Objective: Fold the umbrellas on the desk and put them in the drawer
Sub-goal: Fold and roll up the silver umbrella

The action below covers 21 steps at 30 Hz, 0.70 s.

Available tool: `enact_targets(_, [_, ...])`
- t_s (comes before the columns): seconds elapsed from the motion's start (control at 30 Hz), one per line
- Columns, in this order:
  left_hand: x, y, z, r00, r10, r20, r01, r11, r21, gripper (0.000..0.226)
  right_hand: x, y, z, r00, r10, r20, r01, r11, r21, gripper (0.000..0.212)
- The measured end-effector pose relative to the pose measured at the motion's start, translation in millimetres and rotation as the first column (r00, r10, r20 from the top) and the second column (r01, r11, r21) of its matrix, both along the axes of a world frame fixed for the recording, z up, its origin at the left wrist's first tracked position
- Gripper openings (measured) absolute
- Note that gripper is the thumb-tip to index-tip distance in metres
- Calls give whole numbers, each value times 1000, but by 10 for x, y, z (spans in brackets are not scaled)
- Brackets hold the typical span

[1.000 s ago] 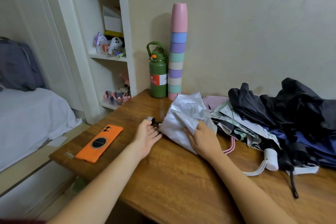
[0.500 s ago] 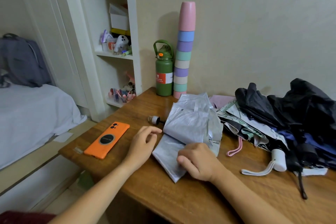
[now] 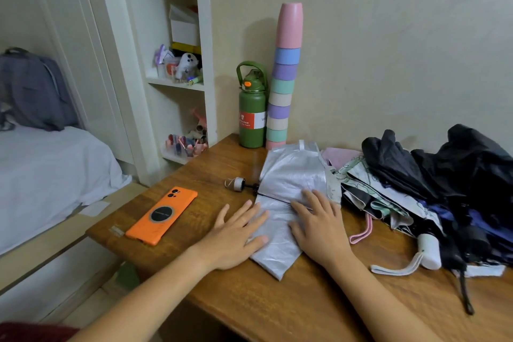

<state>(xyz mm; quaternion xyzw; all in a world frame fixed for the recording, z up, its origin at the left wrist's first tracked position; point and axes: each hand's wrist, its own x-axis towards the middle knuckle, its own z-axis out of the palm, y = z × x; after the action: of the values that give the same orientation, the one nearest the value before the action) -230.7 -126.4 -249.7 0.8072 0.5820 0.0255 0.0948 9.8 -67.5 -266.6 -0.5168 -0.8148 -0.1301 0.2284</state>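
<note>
The silver umbrella (image 3: 288,194) lies collapsed on the desk (image 3: 222,300), directly in front of the person. Its small capped tip (image 3: 237,184) points toward 9 o'clock and its canopy panels fan out toward 6 o'clock.

Left hand (image 3: 236,233): flat, fingers straight and spread, pressing the lower left panel. It grips nothing.

Right hand (image 3: 319,225): flat, fingers extended over the fold line at the canopy's centre, pressing down. It grips nothing.

Handling, judged from appearance:
- Fabric: thin, soft and light; the shiny coating is probably slick, so pleats may slide apart once pressure is released.
- Ribs: a dark stiff edge shows along the fold; the ribs are likely thin and bend if forced.
- Hold points: press the panels flat, then wrap them around the shaft. Grip the rolled bundle at its middle, not by loose cloth.

The remaining umbrellas (image 3: 444,197) sit in a heap at 3 o'clock, unfolded and overlapping, with a white handle (image 3: 429,251) and a pink strap (image 3: 362,233) sticking out toward the person. An orange phone (image 3: 162,215) lies at 9 o'clock, well apart from the work. The drawer is not in view.
</note>
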Motion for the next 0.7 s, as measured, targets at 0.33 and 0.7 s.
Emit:
enact_targets(0.33, [-197,-141,54,995,85,55,-77,988,-137,59,1,-18,61,1000,12,-13,-14,980,-200,75])
enact_targets(0.7, [-221,-225,35,690,300,659,-340,938,-70,33,-93,-178,127,925,319,-208,-356,919,-172,46])
